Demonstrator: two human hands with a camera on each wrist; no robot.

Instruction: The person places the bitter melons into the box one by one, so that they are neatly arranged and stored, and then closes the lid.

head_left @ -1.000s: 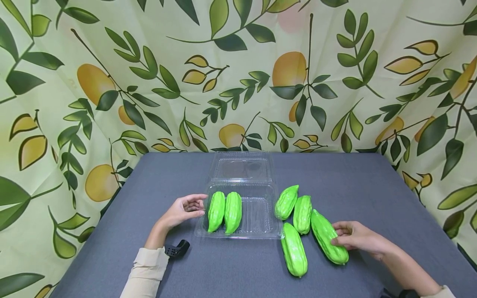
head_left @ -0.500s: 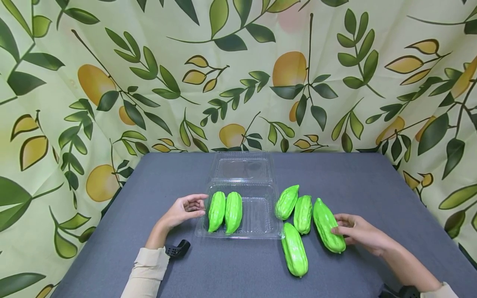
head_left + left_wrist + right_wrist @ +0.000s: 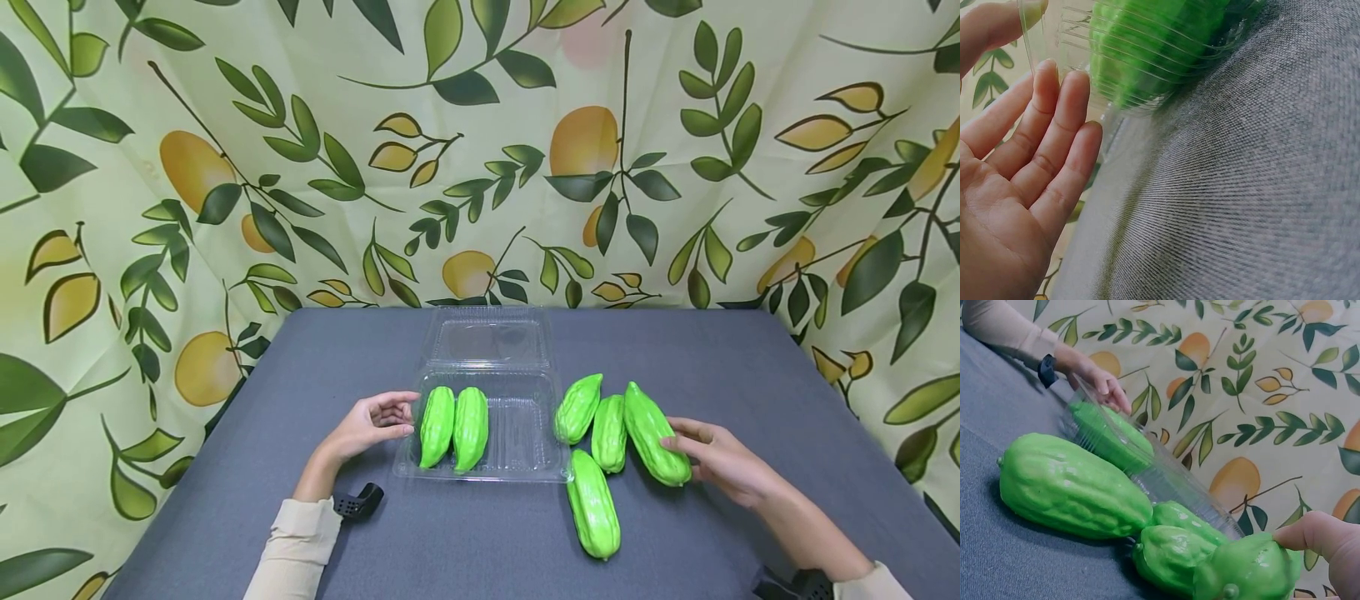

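My right hand (image 3: 716,462) grips a bright green, ridged bitter melon (image 3: 656,437), thumb on its upper side; the other fingers are partly hidden. The melon (image 3: 1250,569) fills the lower right of the right wrist view. A clear plastic clamshell container (image 3: 521,437) lies with its lid folded back. Two bitter melons, a left one (image 3: 437,427) and a right one (image 3: 471,429), lie side by side in its left half. At the container's left rim, my left hand (image 3: 369,427) rests thumb and fingertips; in the left wrist view its fingers (image 3: 1041,156) are relaxed.
Right of the container, an upper melon (image 3: 577,408) and a middle melon (image 3: 609,433) lie together on the grey tablecloth (image 3: 480,542). A longer melon (image 3: 594,504) lies nearer, by the container's front right corner. A leaf-and-fruit patterned curtain (image 3: 480,167) hangs behind.
My right hand has moved the gripped melon away from me, its tip swinging right and then back left beside the middle melon. My left hand and the container stay put.
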